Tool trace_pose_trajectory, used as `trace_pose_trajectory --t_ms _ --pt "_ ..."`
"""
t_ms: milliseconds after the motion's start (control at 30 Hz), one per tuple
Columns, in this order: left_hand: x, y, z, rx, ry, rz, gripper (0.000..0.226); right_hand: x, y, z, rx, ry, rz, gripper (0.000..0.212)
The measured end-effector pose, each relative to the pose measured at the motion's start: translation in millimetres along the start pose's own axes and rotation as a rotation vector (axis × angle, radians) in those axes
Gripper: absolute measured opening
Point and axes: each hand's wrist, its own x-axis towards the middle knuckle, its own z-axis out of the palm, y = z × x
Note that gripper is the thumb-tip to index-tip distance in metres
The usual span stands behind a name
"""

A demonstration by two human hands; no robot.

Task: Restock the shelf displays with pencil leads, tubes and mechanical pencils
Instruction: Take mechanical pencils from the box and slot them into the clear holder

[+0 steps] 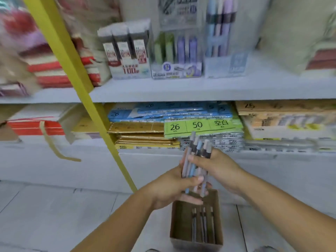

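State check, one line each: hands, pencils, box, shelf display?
Left hand: grips pencil bundle low down.
Right hand: grips pencil bundle near top.
Pencil bundle: roughly upright, above cardboard box.
Cardboard box: open-topped, a few loose pencils inside.
Pastel pencil display: standing on upper shelf, holds pencils.

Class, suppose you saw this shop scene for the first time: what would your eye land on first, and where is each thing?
First, the bundle of mechanical pencils, gripped by the left hand and right hand at centre, just above a cardboard box holding a few more. Next, the yellow band slanting across the left, and the green pack marked 26 and 50 on the lower shelf.
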Motion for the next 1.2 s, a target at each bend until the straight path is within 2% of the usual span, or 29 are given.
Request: trace_pose_trajectory --t_ms 100,233,400,500,633,767,833,1000,1200 --pt "-11 51 16 0.1 -0.005 0.092 0.023 -20 -61 -16 -0.197 0.098 -0.161 0.015" --pt "-19 111 33 0.119 0.027 0.25 0.025 -33 -123 -48 -0.286 0.184 -0.304 0.013" --pt "-13 165 42 0.155 0.111 0.421 0.025 -29 -168 -83 0.051 0.258 -0.424 0.018" --pt "-1 184 40 0.158 0.151 0.479 0.026 -21 -182 -98 -0.049 0.327 -0.489 0.019" --pt "14 197 35 0.13 0.23 0.547 0.025 -8 -202 -109 -0.002 0.4 -0.557 0.012" --pt "24 208 19 0.054 0.414 0.618 0.023 -5 -230 -134 -0.011 0.699 -0.87 0.017" --pt "29 211 13 0.02 0.461 0.652 0.022 0 -238 -141 -0.117 0.731 -0.98 0.024" --pt "38 212 9 -0.033 0.48 0.677 0.027 35 -232 -149 -0.485 0.798 -0.879 0.023" --pt "43 212 4 -0.009 0.49 0.68 0.029 60 -222 -158 -0.735 0.842 -0.797 0.019"
